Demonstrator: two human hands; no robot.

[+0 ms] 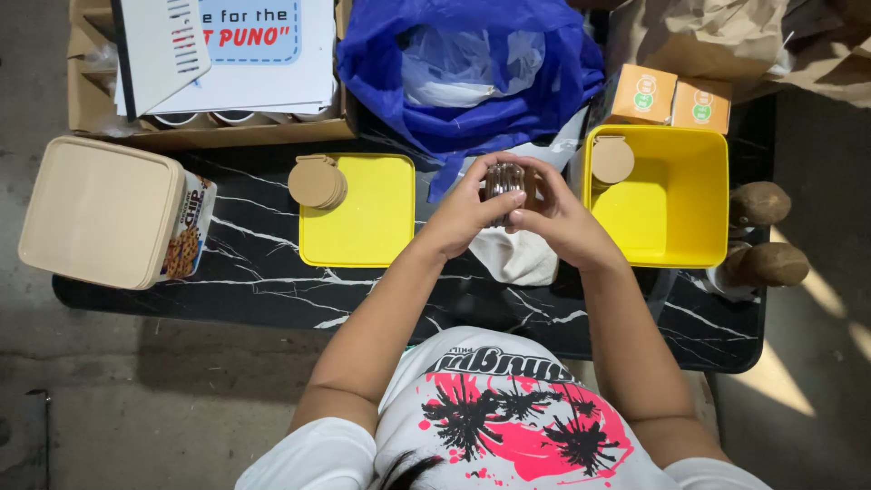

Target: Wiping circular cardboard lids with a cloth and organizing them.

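White-and-pink printed T-shirt [517, 417] fills the foreground. Above it, the left hand [463, 213] and right hand [558, 218] together grasp a small clear glass jar [504, 181], fingers curled round it, above a black marbled table [263, 272]. Nearby: white cloth [517, 259], yellow lid [358, 213], yellow tub [662, 195].

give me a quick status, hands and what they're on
Left hand and right hand both closed round a small clear jar. Held above the dark marble table. Nothing in the way.
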